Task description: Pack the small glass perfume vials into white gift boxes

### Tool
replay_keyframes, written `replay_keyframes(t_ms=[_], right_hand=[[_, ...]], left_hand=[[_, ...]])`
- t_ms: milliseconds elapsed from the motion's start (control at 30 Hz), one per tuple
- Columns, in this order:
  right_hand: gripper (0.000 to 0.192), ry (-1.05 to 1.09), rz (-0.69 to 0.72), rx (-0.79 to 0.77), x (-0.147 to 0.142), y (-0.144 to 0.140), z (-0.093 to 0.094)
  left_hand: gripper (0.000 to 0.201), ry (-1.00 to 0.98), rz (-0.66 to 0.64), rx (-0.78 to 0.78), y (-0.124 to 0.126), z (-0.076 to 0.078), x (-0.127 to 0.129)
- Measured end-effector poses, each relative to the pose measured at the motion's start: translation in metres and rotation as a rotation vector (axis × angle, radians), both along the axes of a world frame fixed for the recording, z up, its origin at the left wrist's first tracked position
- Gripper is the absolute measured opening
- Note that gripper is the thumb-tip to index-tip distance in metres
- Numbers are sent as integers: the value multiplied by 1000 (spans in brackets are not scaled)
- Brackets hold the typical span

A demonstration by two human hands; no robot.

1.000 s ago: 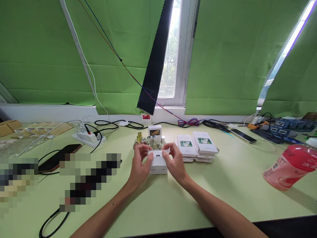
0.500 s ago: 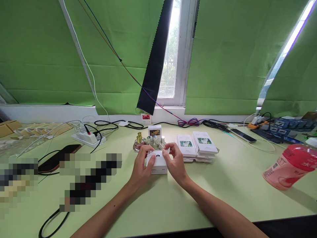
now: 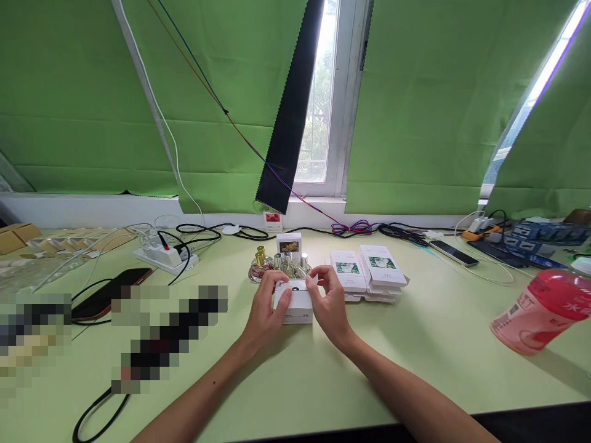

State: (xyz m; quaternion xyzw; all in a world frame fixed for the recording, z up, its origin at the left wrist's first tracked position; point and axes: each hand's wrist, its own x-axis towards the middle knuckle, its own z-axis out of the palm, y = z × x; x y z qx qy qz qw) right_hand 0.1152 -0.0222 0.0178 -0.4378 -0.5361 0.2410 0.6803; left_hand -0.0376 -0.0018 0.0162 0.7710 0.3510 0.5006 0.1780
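While both hands close on the small white box (image 3: 294, 306) at mid-desk (image 3: 415, 344), we note our left hand (image 3: 263, 314) gripping its left side and our right hand (image 3: 329, 307) pinching the top flap. Flap looks nearly shut; boxed stack (image 3: 367, 274) beside, bottles (image 3: 281, 263) behind remain loose.

We can read very little here. The pink bottle (image 3: 540, 311) lying at the right of the tabletop (image 3: 415, 357) carries a Chinese character, "水", in white on its red cap end. The small white box (image 3: 295, 304) bears a line of fine print on its front, too small for us to read.
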Motion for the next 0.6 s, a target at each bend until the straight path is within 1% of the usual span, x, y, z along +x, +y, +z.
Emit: replay_keyframes(t_ms=[367, 600], right_hand=[[14, 23, -44, -2, 0, -2, 0], [21, 61, -78, -2, 0, -2, 0]], left_hand=[[17, -6, -2, -28, 6, -3, -1], [18, -8, -12, -11, 5, -3, -2]])
